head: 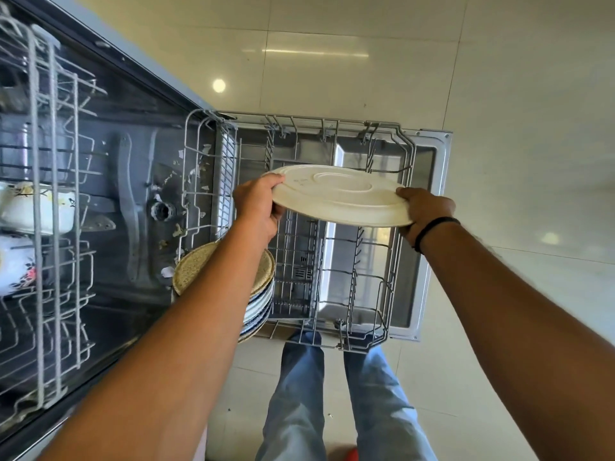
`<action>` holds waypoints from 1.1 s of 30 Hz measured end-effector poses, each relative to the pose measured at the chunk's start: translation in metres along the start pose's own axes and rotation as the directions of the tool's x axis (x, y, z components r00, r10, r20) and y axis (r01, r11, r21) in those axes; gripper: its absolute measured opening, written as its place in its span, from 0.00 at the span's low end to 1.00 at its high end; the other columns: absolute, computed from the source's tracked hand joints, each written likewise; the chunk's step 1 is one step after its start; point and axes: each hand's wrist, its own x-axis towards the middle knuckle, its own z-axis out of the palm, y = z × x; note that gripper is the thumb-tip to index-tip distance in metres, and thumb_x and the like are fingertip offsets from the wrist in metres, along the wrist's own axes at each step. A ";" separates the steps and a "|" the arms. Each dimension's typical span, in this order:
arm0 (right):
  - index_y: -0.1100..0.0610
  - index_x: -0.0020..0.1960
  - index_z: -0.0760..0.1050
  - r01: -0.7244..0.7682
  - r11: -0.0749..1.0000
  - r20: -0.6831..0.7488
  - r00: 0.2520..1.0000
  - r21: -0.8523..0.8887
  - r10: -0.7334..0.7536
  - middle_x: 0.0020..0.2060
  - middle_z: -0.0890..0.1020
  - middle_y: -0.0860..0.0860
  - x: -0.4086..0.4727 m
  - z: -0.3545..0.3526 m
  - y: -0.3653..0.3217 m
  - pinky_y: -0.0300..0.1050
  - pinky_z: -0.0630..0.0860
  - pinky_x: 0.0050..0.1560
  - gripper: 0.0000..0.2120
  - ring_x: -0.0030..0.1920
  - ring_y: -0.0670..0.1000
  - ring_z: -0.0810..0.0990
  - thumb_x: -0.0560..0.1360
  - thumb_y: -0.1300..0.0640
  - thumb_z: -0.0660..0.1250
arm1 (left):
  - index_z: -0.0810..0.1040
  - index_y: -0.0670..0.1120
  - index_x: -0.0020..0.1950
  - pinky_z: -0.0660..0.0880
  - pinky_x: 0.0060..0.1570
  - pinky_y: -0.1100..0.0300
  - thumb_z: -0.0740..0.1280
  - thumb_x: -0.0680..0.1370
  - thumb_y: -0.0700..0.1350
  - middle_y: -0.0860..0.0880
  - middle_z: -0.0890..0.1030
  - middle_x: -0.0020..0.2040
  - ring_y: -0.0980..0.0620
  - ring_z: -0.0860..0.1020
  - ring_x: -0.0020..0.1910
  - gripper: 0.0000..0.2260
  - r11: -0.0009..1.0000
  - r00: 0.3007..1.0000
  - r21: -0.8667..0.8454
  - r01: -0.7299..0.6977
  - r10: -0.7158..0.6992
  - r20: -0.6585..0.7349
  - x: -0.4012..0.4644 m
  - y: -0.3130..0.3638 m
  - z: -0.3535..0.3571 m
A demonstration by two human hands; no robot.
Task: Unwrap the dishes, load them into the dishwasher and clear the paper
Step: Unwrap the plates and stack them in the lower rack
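Note:
I hold a large cream plate (pixel 339 196) upside down over the pulled-out lower rack (pixel 396 261) of the open dishwasher. My left hand (pixel 258 207) grips its left rim and my right hand (pixel 424 211) grips its right rim. A stack of plates (pixel 259 294) with a speckled tan one on top stands at the rack's left side, partly hidden by my left forearm. White floral dishes (pixel 36 207) sit in the upper rack (pixel 50 227) at far left.
The open dishwasher door (pixel 429 227) lies flat under the lower rack, above a pale tiled floor (pixel 499 94). Small paper scraps (pixel 186 181) dot the tub floor around the spray arm (pixel 128 207). My legs in jeans (pixel 299 394) stand just before the rack.

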 end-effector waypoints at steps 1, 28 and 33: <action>0.56 0.50 0.73 -0.017 1.000 0.010 1.000 -0.003 0.017 0.44 0.81 0.55 0.003 0.000 0.003 0.47 0.82 0.32 0.15 0.39 0.53 0.81 0.70 0.60 0.78 | 0.79 0.38 0.58 0.74 0.25 0.65 0.72 0.76 0.40 0.44 0.83 0.49 0.51 0.82 0.38 0.12 1.000 1.000 0.018 -0.016 0.016 -0.001 0.003 0.004 0.003; 0.59 0.65 0.74 0.078 0.987 -0.022 0.996 -0.144 -0.082 0.49 0.82 0.56 0.007 -0.039 -0.033 0.49 0.80 0.28 0.27 0.38 0.55 0.82 0.68 0.62 0.77 | 0.79 0.36 0.56 0.68 0.20 0.67 0.72 0.76 0.39 0.44 0.81 0.41 0.57 0.77 0.23 0.11 0.998 1.000 -0.064 0.010 -0.012 -0.025 -0.040 -0.032 0.016; 0.57 0.63 0.75 0.032 0.990 -0.009 0.999 -0.138 -0.034 0.45 0.77 0.55 0.008 -0.009 -0.038 0.43 0.76 0.23 0.22 0.37 0.53 0.77 0.70 0.64 0.74 | 0.78 0.38 0.53 0.68 0.19 0.68 0.71 0.75 0.36 0.43 0.80 0.44 0.54 0.76 0.28 0.07 0.991 0.995 -0.124 0.055 -0.064 -0.071 -0.022 -0.014 0.013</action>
